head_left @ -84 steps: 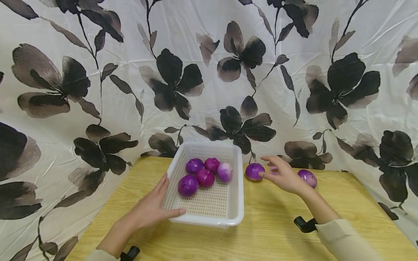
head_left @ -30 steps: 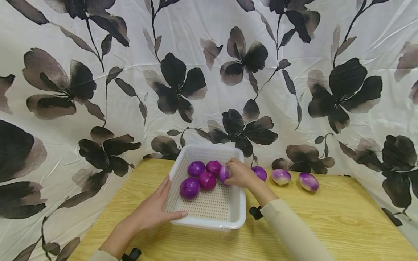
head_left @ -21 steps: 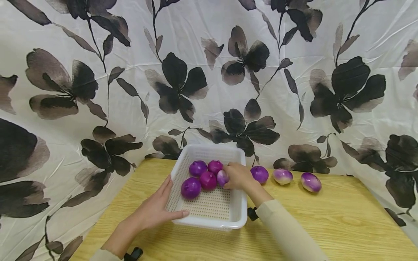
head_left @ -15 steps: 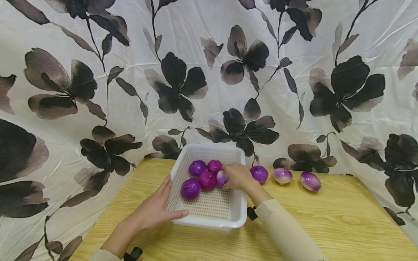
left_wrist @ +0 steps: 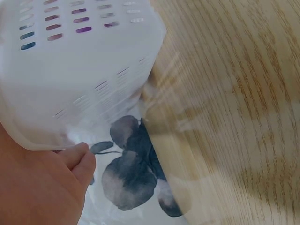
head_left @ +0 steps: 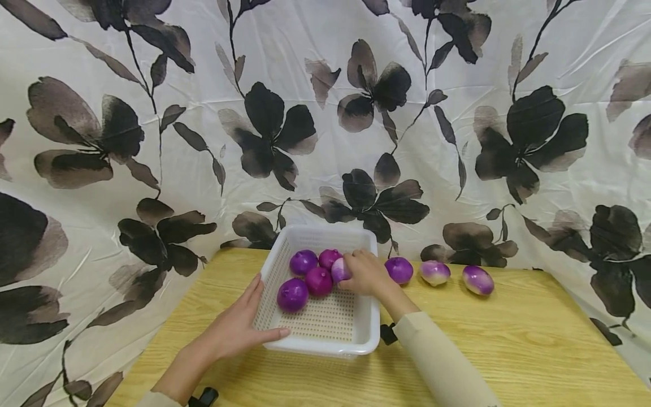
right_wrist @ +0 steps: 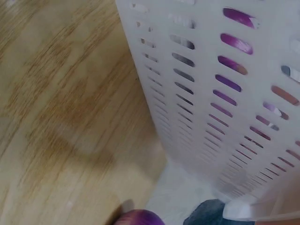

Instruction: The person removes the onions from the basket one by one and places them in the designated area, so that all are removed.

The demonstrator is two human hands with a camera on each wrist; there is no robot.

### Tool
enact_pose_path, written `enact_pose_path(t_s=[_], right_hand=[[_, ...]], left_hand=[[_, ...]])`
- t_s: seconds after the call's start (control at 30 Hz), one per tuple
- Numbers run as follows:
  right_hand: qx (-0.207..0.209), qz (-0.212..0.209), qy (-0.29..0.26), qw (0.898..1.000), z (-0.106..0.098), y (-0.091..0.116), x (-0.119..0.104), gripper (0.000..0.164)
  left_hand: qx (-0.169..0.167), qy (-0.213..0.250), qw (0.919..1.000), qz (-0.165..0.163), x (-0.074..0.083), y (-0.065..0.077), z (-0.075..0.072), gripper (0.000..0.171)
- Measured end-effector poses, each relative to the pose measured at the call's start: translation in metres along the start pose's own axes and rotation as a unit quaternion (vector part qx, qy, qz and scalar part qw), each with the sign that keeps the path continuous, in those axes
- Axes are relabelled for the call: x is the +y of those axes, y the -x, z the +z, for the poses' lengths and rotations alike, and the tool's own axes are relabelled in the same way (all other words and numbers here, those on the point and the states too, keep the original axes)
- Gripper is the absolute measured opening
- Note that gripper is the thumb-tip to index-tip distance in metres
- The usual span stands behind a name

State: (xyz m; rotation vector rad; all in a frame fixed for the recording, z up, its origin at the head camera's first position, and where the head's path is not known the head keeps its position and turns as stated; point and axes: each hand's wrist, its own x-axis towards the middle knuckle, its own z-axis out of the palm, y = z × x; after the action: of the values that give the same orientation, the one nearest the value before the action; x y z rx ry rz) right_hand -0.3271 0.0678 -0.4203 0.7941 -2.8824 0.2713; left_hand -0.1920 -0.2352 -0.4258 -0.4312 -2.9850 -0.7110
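Observation:
A white perforated plastic basket (head_left: 325,343) stands on the table with several purple onions inside. My left hand (head_left: 236,328) holds its left side, thumb over the front rim and fingers along the outer wall. The left wrist view shows the fingertips right at the rim. Inside the basket's right part, my right hand (head_left: 365,274) grips a pale purple onion (head_left: 339,271), its fingers covering the right side. Close by lie a magenta onion (head_left: 319,281), another magenta one (head_left: 329,258) behind it, and two dark purple onions (head_left: 293,295) to the left.
On the table right of the basket sit a dark purple onion (head_left: 399,271), a purple-and-white onion (head_left: 435,273) and a purple onion (head_left: 478,280). Beyond the wooden table (head_left: 483,333) hangs a white curtain (head_left: 315,45) with dark flowers.
My right hand has gone left from the onions on the table into the basket and taken hold of the pale onion, which has shifted slightly left. My left hand stays on the basket.

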Motion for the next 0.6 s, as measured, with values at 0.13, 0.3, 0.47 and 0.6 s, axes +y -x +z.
enact_pose_path(t_s=[0.13,0.3,0.47,0.6], right_hand=[[0.018,0.003,-0.042,0.999,-0.0018,0.0021,0.0003,0.069],[0.044,0.011,-0.092,0.995,-0.0010,0.0031,0.0008,0.069],[0.074,0.020,-0.162,0.984,0.0002,0.0023,0.0038,0.072],[0.112,0.019,-0.231,0.966,-0.0010,0.0024,0.0065,0.071]], left_hand=[[0.000,-0.003,1.0000,-0.002,-0.0003,0.0006,-0.0001,0.129],[0.005,0.000,1.0000,0.001,-0.0013,0.0009,0.0006,0.129],[0.004,0.001,1.0000,0.004,-0.0007,0.0001,-0.0004,0.129],[0.001,0.003,1.0000,0.002,-0.0003,-0.0001,-0.0004,0.130]])
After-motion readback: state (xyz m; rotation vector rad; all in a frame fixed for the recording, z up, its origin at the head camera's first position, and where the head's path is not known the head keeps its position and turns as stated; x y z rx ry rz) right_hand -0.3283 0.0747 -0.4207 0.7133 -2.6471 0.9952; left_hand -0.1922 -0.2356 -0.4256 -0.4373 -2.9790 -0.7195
